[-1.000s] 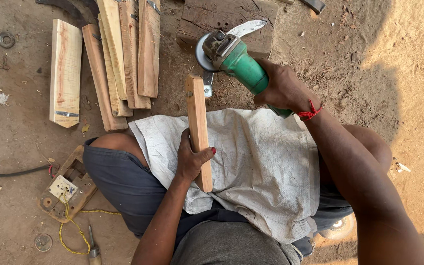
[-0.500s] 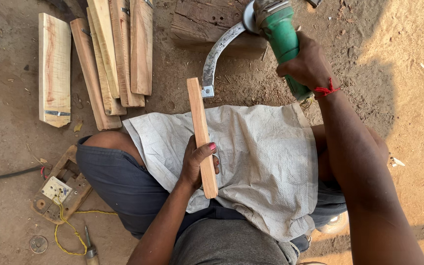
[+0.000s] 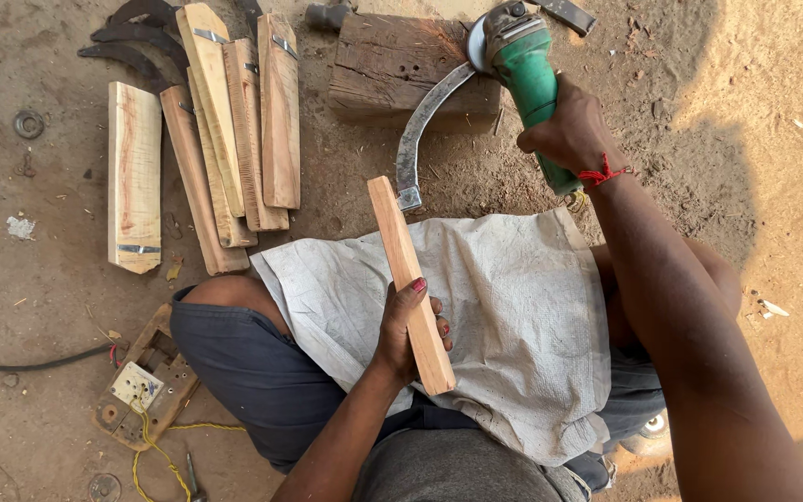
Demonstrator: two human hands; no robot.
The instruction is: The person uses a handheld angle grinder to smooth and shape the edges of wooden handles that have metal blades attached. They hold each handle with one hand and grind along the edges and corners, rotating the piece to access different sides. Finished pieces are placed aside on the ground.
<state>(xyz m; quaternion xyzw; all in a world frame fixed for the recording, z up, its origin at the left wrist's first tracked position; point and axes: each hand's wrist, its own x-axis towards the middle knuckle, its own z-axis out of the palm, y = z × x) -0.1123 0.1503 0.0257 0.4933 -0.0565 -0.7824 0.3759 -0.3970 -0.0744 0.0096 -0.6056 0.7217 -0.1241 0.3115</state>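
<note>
While the left hand [image 3: 408,330] wraps its fingers [image 3: 439,327] tight around a flat wooden handle [image 3: 410,279], thumb pressed on the near face, the stick lies slanted over a grey cloth [image 3: 513,335] spread on the lap. From the head view, the right hand [image 3: 571,130] closes fully around the green body of an angle grinder [image 3: 522,70], its disc touching the top of a curved steel blade [image 3: 420,139] fixed to the handle's far end. The blade leans against a wooden block [image 3: 392,65] on the dirt. The grinder's rear is hidden behind the wrist (a red thread circles it). At left, 1 pale wooden blank [image 3: 134,177] lies beside a stack of finished sickles [image 3: 239,121]; a socket board [image 3: 146,390] with yellow wire sits lower left, its detail unclear.
</note>
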